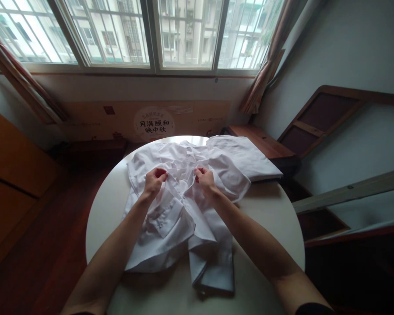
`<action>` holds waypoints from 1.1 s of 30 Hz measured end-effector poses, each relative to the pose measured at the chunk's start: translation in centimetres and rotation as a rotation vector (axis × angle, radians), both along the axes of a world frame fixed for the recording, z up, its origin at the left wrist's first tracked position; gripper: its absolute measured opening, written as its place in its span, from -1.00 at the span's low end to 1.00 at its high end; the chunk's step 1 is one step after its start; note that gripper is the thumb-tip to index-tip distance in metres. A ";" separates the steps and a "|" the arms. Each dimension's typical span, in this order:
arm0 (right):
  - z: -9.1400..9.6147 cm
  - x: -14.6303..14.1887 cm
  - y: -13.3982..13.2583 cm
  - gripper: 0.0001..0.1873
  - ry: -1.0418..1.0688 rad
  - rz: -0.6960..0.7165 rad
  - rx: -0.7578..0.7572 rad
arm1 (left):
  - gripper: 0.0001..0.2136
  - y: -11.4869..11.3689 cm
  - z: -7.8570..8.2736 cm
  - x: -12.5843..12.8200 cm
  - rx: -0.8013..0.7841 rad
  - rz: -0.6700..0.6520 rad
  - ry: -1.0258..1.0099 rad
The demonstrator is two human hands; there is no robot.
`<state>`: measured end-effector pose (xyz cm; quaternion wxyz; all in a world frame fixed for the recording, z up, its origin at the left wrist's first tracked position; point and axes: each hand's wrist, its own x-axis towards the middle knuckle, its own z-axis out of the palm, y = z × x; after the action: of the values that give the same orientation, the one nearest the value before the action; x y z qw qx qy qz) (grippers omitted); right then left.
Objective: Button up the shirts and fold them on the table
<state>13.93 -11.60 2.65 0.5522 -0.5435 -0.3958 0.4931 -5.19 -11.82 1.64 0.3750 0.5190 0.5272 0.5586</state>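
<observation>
The left hand [154,180] and right hand [205,178] each pinch the white shirt [179,223], whose bunched front could crease if pulled unevenly.

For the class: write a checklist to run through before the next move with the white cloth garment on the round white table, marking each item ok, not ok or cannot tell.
1. Bare left hand pinching the white cloth garment: ok.
2. Bare right hand pinching the garment too: ok, apart from the left hand.
3. Garment spread smooth: not ok; it lies rumpled, with creases and folded-over parts.
4. Garment apart from the folded white cloth at the table's far right: not ok; the two meet in this view.
5. Garment resting on the round white table: ok.
6. Buttons all undone: cannot tell; too small and dim.
</observation>
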 end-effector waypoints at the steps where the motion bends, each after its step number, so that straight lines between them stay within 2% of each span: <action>1: 0.1 0.1 0.1 -0.88 -0.028 0.013 -0.003 | -0.87 0.2 0.0 -0.3 -0.006 0.034 0.048; 3: 0.3 0.2 -0.4 -0.85 -0.130 -0.005 0.012 | -0.86 -0.1 0.4 -0.3 0.014 0.121 0.199; 6: 0.6 0.7 -3.0 -0.76 -0.359 -0.014 0.171 | -0.82 -2.7 1.8 0.5 0.138 0.211 0.516; 7: 0.7 0.9 -4.1 -0.78 -0.446 0.033 0.227 | -0.81 -4.0 2.4 0.9 0.175 0.193 0.625; 9: 0.7 1.4 -6.6 -0.85 -0.606 0.198 0.267 | -0.78 -6.7 3.3 1.9 0.174 0.070 0.814; 11: 0.5 1.7 -8.5 -0.86 -0.718 0.348 0.232 | -0.74 -8.8 3.7 2.9 0.085 -0.084 0.947; 13: 0.2 1.8 -9.6 -0.86 -0.763 0.415 0.196 | -0.75 -9.9 3.5 3.7 -0.013 -0.170 1.012; 17: -0.4 1.2 -9.8 -0.83 -0.708 0.411 0.158 | -0.85 -9.5 2.3 4.1 -0.135 -0.212 0.991; 20: -0.6 0.7 -9.4 -0.84 -0.647 0.405 0.131 | -0.87 -8.7 1.7 4.0 -0.166 -0.260 0.928; 24: -1.0 0.4 -8.9 -0.85 -0.577 0.358 0.120 | -0.88 -8.3 1.1 3.6 -0.137 -0.312 0.736; 28: -1.2 0.0 -8.4 -0.83 -0.445 0.309 0.128 | -0.90 -8.1 0.5 3.2 -0.071 -0.310 0.486; 33: -0.5 -0.6 -8.2 -0.79 -0.232 0.305 0.082 | -0.93 -7.9 0.2 2.8 -0.003 -0.315 0.328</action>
<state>13.35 -19.80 2.19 0.4433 -0.5073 -0.5544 0.4887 -2.42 -19.71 1.80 0.3675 0.6781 0.4944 0.4008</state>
